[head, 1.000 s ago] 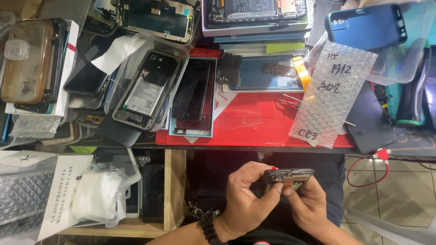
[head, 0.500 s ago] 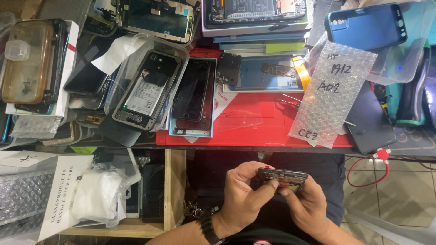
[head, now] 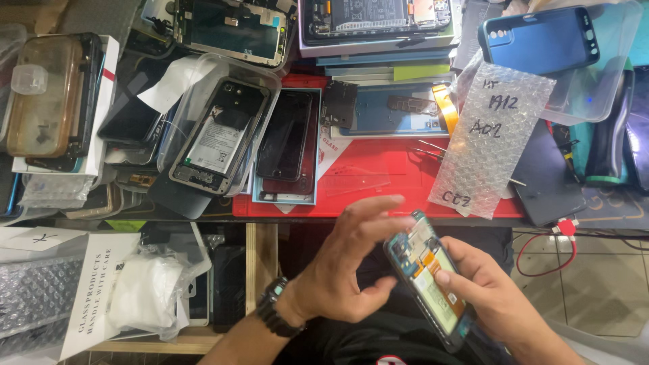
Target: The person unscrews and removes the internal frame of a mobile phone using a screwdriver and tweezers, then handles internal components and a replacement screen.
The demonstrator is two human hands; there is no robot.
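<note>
Below the red mat, right hand fingers clasping opened phone, left hand fingers spread loosely, fingertips at its top edge.

Glossy red mat, crinkly plastic bubble-wrap bag

The opened phone at lower centre shows a black frame around teal-blue boards, an orange strip and a white label. A black wristwatch sits lower centre-left. The mat in the middle of the frame is bright red. On its right lies a clear bubble-wrap bag, dimpled all over, with dark handwriting. At upper right, a phone case is deep blue. At upper left, a yellowed, brownish translucent case rests on white. A red cable loops at lower right over what seem pale grey tiles.
</note>
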